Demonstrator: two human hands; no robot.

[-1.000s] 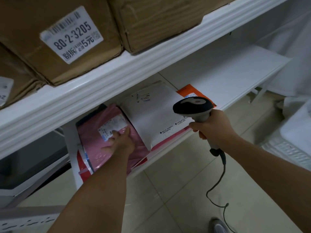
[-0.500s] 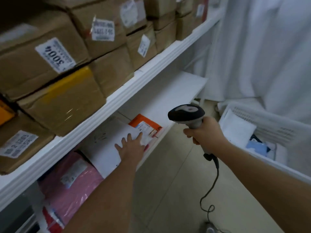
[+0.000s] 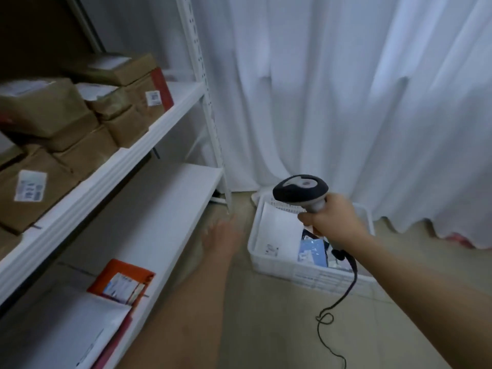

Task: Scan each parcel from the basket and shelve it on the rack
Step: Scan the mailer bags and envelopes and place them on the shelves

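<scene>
The person has turned away from the rack (image 3: 170, 107) toward the basket (image 3: 314, 272) on the floor by the curtain (image 3: 346, 89). Half a second ago the left hand lay flat on the white parcel (image 3: 66, 326) on the lower shelf (image 3: 165, 209); now that parcel lies alone there, partly over the orange parcel (image 3: 122, 280), and nobody touches it. I judge this parcel is shelved and the next round begins.

The basket holds more parcels: a white envelope (image 3: 279, 233) leans at its left side and a blue packet (image 3: 312, 253) lies beside it, so the work is not finished.

The left hand (image 3: 223, 238) is now in the air between shelf and basket, blurred from motion, the grip apart with fingers spread, holding nothing. It seems to go for the white envelope.

The right hand (image 3: 332, 222) keeps its grip clamped on the handle of the scanner (image 3: 300, 191), held above the basket, head pointing away from me. Its cable (image 3: 343, 299) hangs down to the floor.
</scene>
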